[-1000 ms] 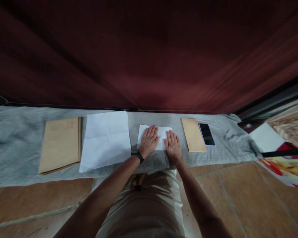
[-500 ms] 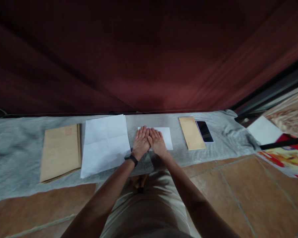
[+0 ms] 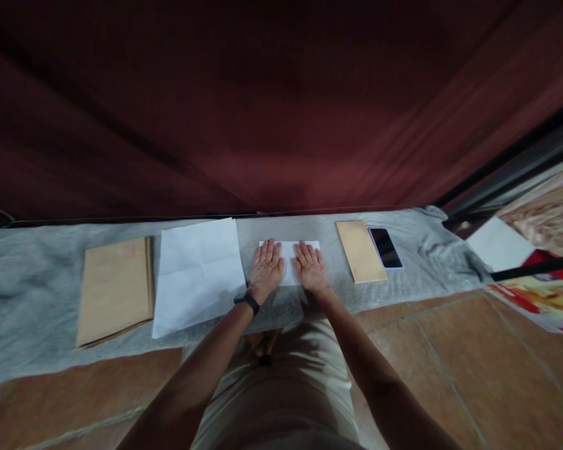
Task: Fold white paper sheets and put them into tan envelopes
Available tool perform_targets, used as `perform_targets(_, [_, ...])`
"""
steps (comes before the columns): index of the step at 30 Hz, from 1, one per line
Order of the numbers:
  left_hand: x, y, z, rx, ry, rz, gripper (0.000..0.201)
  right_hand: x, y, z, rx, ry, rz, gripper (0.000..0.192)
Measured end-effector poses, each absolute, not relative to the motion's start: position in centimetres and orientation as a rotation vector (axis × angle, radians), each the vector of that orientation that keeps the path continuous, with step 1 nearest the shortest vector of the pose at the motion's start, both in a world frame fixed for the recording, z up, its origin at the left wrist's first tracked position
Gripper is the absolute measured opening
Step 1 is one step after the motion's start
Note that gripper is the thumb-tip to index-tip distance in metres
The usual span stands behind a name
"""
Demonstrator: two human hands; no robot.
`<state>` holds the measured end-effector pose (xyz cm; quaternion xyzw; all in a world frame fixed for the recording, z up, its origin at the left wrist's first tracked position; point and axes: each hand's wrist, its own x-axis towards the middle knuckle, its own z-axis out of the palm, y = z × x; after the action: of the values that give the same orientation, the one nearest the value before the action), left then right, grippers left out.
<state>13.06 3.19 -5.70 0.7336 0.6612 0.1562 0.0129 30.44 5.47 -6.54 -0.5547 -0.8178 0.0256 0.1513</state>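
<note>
Folded paper (image 3: pixel 288 262) white, plain. Bigger sheet (image 3: pixel 197 275) also white w/ faint crease lines. Two envelopes (image 3: pixel 114 290) (image 3: pixel 360 251) tan/brown (left one has a faint reddish stamp mark). Phone (image 3: pixel 385 247) black screen, pale edge. Cloth (image 3: pixel 32 300) grey, mottled. Curtain (image 3: pixel 281 106) dark maroon. Floor (image 3: pixel 473 375) terracotta tiles. Wristband (image 3: pixel 247 302) black.

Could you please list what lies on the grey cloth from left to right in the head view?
Tan paper envelope stack → large white creased paper sheet → left hand and right hand, both flat on the small folded white paper → narrow tan envelope → black smartphone.
</note>
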Motion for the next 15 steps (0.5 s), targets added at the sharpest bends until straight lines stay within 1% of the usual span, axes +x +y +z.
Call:
perform_targets(11, [12.6, 1.9, -5.9, 2.199, 2.183, 0.508, 0.063, 34.8, 5.4, -7.2, -1.702, -2.288, -0.001, 0.055])
perform_targets(15, [14.3, 1.6, -5.6, 2.243, 2.141, 0.549, 0.062, 35.0, 5.3, -7.4, -1.704, -2.269, -0.018, 0.055])
